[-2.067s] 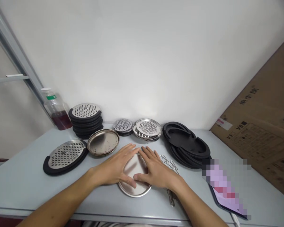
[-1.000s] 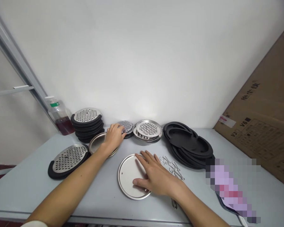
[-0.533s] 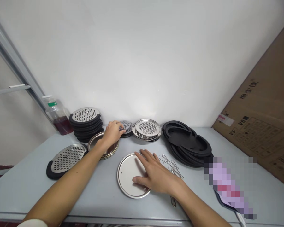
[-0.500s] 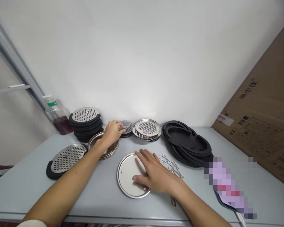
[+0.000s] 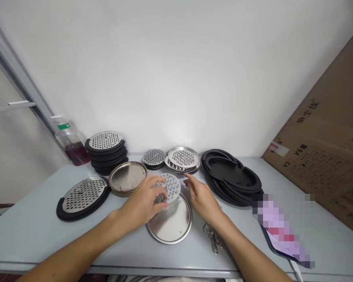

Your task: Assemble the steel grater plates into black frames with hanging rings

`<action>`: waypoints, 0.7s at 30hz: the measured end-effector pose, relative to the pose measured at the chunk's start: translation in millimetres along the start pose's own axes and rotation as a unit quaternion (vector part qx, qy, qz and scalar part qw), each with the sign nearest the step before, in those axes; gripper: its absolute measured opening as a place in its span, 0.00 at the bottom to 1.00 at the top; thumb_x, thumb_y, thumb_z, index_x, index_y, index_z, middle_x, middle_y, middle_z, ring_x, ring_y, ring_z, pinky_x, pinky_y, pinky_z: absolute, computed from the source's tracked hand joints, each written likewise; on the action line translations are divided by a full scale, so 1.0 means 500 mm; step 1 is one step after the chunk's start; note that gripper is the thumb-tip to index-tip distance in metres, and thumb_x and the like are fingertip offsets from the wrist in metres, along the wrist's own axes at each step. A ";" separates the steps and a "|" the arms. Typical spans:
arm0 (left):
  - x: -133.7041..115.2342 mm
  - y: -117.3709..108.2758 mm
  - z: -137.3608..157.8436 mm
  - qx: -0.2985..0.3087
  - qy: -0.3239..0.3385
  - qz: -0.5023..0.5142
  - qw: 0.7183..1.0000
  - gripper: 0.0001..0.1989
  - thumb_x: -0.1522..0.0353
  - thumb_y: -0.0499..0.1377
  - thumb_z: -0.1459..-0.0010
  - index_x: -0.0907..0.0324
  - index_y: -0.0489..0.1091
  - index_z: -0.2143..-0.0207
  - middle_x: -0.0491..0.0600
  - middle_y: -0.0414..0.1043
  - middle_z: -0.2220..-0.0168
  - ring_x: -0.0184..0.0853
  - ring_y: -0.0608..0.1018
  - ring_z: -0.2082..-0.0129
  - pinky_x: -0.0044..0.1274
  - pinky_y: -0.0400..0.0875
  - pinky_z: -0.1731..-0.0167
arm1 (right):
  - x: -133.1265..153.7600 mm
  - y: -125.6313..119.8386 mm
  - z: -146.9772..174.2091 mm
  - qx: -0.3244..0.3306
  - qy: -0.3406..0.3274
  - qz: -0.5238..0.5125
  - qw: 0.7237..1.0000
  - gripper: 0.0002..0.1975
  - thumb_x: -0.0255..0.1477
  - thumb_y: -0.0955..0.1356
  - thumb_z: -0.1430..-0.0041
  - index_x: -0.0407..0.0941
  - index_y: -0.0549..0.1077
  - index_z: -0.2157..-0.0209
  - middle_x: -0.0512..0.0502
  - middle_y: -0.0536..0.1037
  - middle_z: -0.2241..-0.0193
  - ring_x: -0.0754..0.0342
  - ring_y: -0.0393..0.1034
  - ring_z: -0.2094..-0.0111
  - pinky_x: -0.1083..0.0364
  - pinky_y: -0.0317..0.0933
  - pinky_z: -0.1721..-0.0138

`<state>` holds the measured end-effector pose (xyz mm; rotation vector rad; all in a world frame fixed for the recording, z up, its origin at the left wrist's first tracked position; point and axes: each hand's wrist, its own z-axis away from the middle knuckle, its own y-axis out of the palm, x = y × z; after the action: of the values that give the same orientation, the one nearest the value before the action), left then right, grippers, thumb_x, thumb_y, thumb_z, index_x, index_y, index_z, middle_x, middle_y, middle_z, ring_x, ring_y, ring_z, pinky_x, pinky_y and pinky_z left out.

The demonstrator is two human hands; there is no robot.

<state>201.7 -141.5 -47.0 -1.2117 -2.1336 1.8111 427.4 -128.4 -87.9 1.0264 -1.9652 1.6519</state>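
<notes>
My left hand (image 5: 145, 199) is closed on the edge of a small round perforated metal disc (image 5: 171, 187), slightly blurred and tilted. The disc is above a shallow round metal plate (image 5: 170, 225) lying on the table. Just right of the disc is my right hand (image 5: 202, 197), its fingers stretched out with nothing seen in them. Beneath my right wrist lie several bent wire hooks (image 5: 212, 237), partly hidden by the arm. Behind the hands sit a stack of small perforated discs (image 5: 153, 157) and a stack of shiny metal plates with a perforated disc (image 5: 184, 158) on top.
At the left are a stack of black-rimmed perforated discs (image 5: 106, 141), a single one (image 5: 85, 197), and stacked metal plates (image 5: 128, 177). Black rings (image 5: 235, 174) are piled at the right, near a phone (image 5: 279, 231) with blurred screen. A jar (image 5: 72, 145) and cardboard box (image 5: 320, 149) flank the table.
My left hand has brought a perforated disc from the small stack toward me, over the metal plate. My right hand has lifted off that plate and moved right and farther back.
</notes>
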 end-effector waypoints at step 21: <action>-0.036 0.039 0.029 0.153 0.007 0.060 0.986 0.08 0.65 0.69 0.51 0.56 0.75 0.68 0.50 0.69 0.48 0.44 0.67 0.45 0.32 0.61 0.45 | 0.026 -0.013 0.015 0.085 -0.026 0.084 0.992 0.18 0.25 0.61 0.41 0.43 0.73 0.50 0.42 0.80 0.60 0.49 0.74 0.60 0.54 0.62 0.58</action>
<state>216.0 -164.4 -60.8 -1.2903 -1.7219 2.0753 424.9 -139.7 -76.2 0.9959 -2.0201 1.9306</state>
